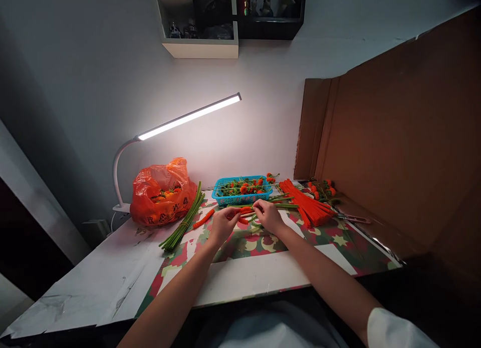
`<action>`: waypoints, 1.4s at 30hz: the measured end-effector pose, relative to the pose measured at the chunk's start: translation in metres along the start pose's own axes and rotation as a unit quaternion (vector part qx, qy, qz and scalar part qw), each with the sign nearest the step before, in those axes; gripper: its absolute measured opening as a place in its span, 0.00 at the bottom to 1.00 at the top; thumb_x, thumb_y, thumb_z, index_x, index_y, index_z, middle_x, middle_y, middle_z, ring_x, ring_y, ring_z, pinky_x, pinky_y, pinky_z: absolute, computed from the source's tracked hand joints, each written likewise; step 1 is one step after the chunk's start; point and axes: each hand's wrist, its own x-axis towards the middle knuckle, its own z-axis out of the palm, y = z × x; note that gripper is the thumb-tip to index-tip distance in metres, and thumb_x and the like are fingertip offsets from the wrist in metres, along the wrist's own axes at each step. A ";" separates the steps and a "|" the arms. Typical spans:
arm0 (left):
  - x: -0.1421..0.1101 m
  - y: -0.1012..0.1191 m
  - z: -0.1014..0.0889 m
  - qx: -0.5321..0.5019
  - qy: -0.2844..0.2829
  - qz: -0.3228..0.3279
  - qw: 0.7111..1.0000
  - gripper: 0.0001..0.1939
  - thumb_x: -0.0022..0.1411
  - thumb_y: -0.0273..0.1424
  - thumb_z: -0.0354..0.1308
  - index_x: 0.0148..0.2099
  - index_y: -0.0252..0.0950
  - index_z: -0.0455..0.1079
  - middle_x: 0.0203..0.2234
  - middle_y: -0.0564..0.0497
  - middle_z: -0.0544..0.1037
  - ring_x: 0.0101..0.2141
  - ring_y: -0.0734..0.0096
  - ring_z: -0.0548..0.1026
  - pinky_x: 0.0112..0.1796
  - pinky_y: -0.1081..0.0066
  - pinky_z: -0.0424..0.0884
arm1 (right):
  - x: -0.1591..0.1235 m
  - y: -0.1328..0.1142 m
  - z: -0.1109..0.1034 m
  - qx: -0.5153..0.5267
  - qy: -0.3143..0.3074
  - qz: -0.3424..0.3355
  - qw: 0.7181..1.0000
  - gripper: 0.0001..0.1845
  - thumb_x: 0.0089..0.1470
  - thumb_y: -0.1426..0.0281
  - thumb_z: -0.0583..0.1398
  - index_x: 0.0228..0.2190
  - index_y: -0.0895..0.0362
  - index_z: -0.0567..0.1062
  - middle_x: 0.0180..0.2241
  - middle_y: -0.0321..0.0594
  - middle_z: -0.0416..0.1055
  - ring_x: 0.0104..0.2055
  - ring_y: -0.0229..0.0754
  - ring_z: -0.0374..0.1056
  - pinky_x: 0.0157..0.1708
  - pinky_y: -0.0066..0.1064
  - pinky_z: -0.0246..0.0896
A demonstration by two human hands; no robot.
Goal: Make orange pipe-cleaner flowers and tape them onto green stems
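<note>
Over the middle of the table, my left hand is closed in a pinch at the left end of an orange pipe cleaner. My right hand pinches at its other end, fingertips together; the exact grip is too small to make out. Just left of my left hand lies a coiled orange pipe cleaner piece. Long green stems lie behind and to the right of my right hand. Further right is a fanned bundle of orange-red pipe cleaners.
A blue basket of orange pipe-cleaner flowers stands behind my hands. To the left are a bundle of green stems, an orange plastic bag and a lit lamp. Pliers or scissors and a cardboard sheet are at right.
</note>
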 end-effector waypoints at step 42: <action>0.002 -0.002 -0.003 0.090 -0.026 0.043 0.995 0.06 0.54 0.29 0.58 0.34 0.36 0.76 0.22 0.51 0.78 0.23 0.73 0.72 0.26 0.75 0.65 | -0.003 -0.002 0.003 0.004 -0.014 -0.024 1.000 0.09 0.54 0.75 0.51 0.27 0.56 0.69 0.26 0.38 0.68 0.28 0.39 0.63 0.30 0.28 0.55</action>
